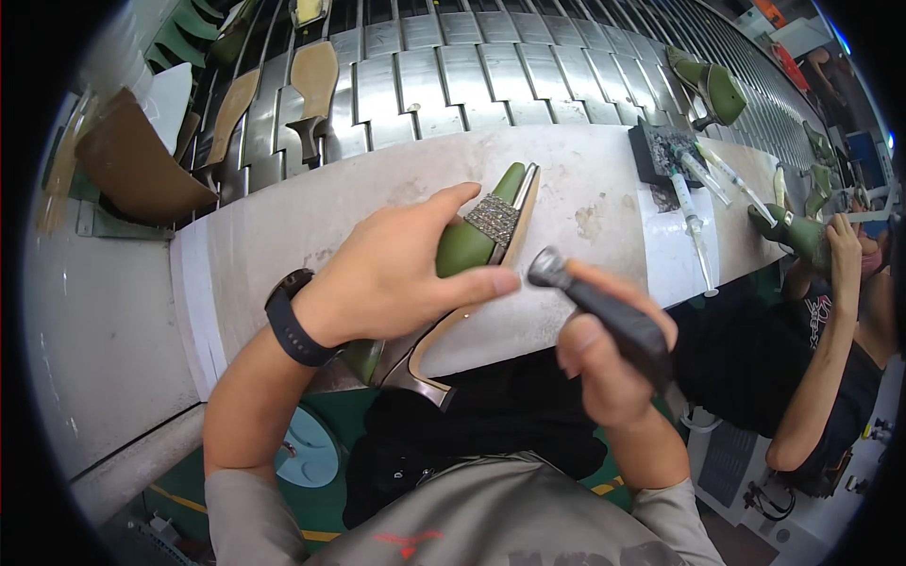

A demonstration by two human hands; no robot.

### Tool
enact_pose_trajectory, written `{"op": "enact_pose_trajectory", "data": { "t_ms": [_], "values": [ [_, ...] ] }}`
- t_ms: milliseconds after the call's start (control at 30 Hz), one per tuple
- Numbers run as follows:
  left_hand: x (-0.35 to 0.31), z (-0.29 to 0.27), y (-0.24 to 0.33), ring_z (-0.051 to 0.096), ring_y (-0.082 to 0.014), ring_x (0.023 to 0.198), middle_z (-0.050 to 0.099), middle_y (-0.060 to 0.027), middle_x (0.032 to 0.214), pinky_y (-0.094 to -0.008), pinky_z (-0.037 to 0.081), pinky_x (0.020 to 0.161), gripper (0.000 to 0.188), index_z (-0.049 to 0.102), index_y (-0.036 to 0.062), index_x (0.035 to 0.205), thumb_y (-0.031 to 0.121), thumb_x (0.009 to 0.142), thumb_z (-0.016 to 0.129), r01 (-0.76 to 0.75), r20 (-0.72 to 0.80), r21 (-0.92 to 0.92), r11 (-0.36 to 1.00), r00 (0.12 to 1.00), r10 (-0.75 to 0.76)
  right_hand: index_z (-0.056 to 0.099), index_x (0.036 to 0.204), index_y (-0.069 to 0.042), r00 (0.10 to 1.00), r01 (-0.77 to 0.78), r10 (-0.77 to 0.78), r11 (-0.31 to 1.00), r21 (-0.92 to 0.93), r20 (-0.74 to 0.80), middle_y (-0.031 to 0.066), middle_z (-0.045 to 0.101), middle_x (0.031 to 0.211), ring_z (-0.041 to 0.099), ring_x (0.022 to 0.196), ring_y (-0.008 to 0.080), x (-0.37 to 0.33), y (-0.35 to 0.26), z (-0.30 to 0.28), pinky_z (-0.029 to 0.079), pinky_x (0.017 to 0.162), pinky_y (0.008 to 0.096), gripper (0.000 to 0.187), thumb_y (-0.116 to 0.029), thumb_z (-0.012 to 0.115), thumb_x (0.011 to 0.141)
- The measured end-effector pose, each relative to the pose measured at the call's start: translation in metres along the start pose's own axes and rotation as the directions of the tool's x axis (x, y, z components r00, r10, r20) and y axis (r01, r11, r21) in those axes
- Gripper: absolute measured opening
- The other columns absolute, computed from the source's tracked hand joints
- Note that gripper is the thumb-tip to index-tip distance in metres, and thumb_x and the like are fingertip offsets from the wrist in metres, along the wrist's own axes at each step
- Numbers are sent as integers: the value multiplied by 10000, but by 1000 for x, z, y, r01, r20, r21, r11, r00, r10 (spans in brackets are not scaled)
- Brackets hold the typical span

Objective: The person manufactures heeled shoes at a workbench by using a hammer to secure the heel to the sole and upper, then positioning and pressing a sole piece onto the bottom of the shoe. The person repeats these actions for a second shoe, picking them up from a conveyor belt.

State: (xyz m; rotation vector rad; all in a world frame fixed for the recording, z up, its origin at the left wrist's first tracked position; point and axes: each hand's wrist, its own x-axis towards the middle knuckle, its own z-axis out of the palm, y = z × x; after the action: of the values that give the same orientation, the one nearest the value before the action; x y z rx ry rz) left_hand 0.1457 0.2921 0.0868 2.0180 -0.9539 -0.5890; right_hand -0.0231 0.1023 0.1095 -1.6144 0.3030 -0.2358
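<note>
A green high-heeled shoe (462,247) lies on its side on the pale work table, with a glittery band (493,220) across its front. My left hand (396,259) is spread over the shoe's upper and grips it, thumb along the sole edge. The hand hides the middle of the shoe; its metallic brown heel (415,380) points toward me. Just right of the shoe, my right hand (618,363) is closed round the dark handle of a hammer (618,325). Its round metal head faces the sole, apart from it. The right hand is slightly blurred.
Beyond the table (585,189) runs a metal slat conveyor (425,80) carrying tan soles with heels (314,85) and a green shoe (713,87). Syringes (694,222) lean in a dark box (654,156) at right. A co-worker's hand (843,247) holds a green shoe (802,236).
</note>
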Motion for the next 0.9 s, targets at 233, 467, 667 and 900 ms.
{"op": "enact_pose_trajectory", "data": {
  "t_ms": [233, 467, 667, 900],
  "values": [
    [12, 17, 8, 692, -474, 801, 692, -238, 843, -504, 554, 713, 598, 610, -12, 1106, 378, 763, 905, 37, -64, 247, 968, 998, -22, 757, 1113, 37, 997, -37, 41, 997, -73, 61, 74, 760, 948, 689, 851, 95, 57, 11, -6, 548, 753, 273, 201, -84, 772, 953],
    [9, 6, 19, 722, -447, 811, 708, -255, 881, -476, 573, 718, 685, 605, -39, 1205, 354, 745, 924, -5, -105, 321, 947, 994, 41, 684, 754, -92, 884, -451, 467, 870, 199, -34, -53, 495, 588, 392, 474, 73, 108, 29, -15, 333, 489, 290, 267, -224, 764, 971],
    [-18, -49, 70, 680, -247, 1191, 673, -189, 1326, -363, 534, 998, 803, 470, -39, 1445, 171, 785, 875, -300, -424, 76, 951, 854, 303, 695, 892, -82, 888, -417, 453, 864, 284, -75, -52, 468, 591, 380, 463, 70, 88, 36, -17, 318, 472, 273, 152, -200, 751, 971],
    [-23, -26, 94, 619, -211, 1211, 618, -166, 1412, -344, 469, 1068, 740, 471, -43, 1462, 53, 790, 763, -420, -405, 26, 907, 825, 393, 744, 1205, 44, 980, 197, -197, 980, -20, 0, 93, 754, 896, 682, 730, 126, 16, -50, -16, 545, 675, 267, 334, -103, 786, 908]
  ]
}}
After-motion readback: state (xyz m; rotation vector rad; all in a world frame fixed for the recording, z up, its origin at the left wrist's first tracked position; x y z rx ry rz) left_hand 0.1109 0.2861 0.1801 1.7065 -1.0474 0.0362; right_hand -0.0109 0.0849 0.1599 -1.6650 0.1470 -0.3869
